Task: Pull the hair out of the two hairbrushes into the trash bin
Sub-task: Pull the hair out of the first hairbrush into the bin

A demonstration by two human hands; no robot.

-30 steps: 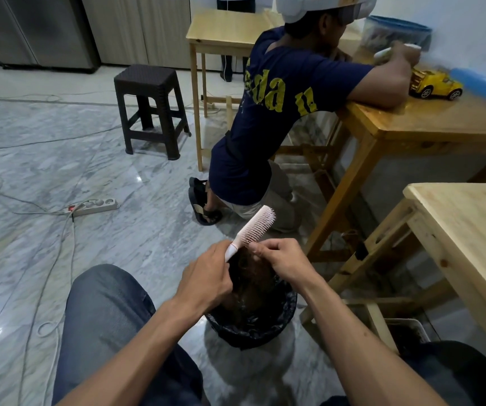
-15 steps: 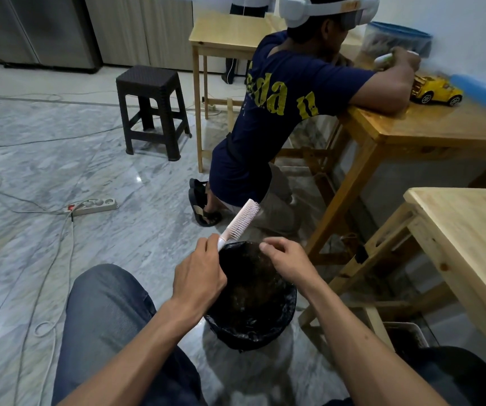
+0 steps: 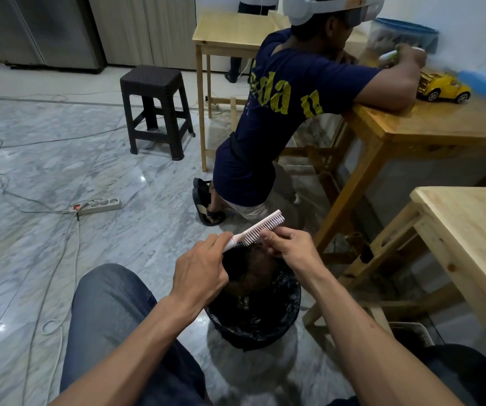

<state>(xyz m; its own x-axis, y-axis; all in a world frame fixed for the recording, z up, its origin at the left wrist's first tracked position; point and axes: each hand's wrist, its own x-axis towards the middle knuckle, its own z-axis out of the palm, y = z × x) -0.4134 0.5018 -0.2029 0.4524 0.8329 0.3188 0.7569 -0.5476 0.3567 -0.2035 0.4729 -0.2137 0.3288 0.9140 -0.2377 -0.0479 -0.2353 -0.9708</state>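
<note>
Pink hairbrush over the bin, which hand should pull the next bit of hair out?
Probably the right hand: its fingers are already at the bristles of the pink hairbrush, above the trash bin. The left hand is busy gripping the handle.

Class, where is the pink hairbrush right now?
Head view, centre: the pink hairbrush is above the trash bin, gripped by the left hand, right hand at its bristles.

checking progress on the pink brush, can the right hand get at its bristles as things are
Probably yes: the right hand is already at the bristles of the pink brush, which the left hand holds over the trash bin, with nothing between.
</note>
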